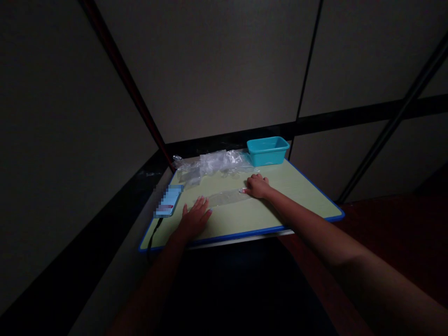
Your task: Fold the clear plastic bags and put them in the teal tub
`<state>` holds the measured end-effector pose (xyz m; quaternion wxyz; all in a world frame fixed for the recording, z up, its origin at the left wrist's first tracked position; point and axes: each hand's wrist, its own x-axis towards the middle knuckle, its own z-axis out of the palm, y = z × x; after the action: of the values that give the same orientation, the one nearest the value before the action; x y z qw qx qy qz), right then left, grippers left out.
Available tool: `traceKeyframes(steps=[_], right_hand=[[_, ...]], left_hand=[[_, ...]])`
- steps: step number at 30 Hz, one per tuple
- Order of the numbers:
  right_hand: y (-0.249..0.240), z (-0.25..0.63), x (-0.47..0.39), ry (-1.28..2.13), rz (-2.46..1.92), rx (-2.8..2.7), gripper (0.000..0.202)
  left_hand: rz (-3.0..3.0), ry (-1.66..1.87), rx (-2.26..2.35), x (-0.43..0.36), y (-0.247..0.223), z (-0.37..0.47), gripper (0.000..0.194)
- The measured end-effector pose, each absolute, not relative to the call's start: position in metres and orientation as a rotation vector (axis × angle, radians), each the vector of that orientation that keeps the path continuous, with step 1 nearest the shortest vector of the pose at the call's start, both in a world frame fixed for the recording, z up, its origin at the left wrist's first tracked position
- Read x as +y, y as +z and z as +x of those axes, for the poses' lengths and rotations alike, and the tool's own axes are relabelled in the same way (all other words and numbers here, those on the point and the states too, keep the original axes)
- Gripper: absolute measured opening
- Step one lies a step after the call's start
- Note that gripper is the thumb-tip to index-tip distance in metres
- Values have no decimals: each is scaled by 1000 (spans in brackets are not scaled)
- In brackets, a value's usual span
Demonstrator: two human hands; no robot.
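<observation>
A narrow strip of clear plastic, seemingly a flat bag [227, 198], lies across the middle of the pale green tabletop [241, 219]. At its left end my left hand [196, 220] rests with fingers stretched out and spread, the fingertips at the plastic. My right hand [258, 186] is closed over the right end, its fingers curled and the thumb against the plastic. The exact grip under those fingers is hidden.
Several crumpled clear plastic bags [219, 162] lie along the table's back edge. A turquoise bin [268, 157] stands at the back right. A phone [168, 201], partly pixelated, lies at the left edge, with a dark strap [156, 229] hanging near it. Panelled walls stand behind and left.
</observation>
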<state>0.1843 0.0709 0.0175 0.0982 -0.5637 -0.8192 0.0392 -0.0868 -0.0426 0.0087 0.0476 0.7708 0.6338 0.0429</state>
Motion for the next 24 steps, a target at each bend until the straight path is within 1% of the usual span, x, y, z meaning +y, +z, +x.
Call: traceKeyframes(steps=[12, 17, 24], right_hand=[[30, 181, 74, 180, -1709, -2585, 33], [37, 183, 74, 230, -1720, -2690, 36], [39, 184, 70, 211, -1803, -2658, 39]], left_hand=[[2411, 158, 1900, -43, 5, -89, 46], [2422, 187, 1890, -45, 6, -87, 47], [2402, 204, 1870, -46, 8, -86, 45]])
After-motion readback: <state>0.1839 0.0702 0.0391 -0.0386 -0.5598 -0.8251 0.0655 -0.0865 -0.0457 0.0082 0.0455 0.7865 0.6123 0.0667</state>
